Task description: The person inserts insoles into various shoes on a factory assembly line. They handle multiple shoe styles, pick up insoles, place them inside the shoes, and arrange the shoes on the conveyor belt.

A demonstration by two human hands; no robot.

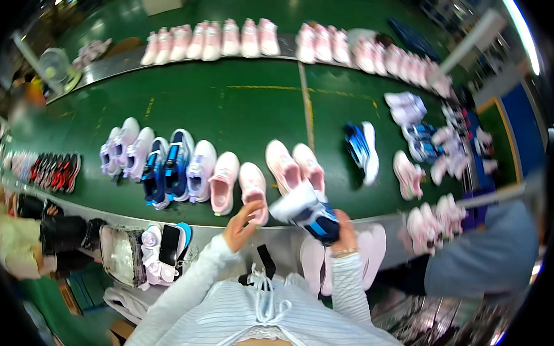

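Observation:
My right hand grips a blue and white sneaker, held tilted just above the near edge of the green table. My left hand is raised beside it with fingers apart, close to a pink sneaker on the table; it holds nothing. A pair of pink sneakers lies right behind the held shoe. Both forearms wear pale striped sleeves.
A row of white, lilac, blue and pink sneakers lines the near left. Pink shoes run along the far edge. A blue sneaker and mixed shoes lie right. Another person's sleeve is at right. A phone rests below left.

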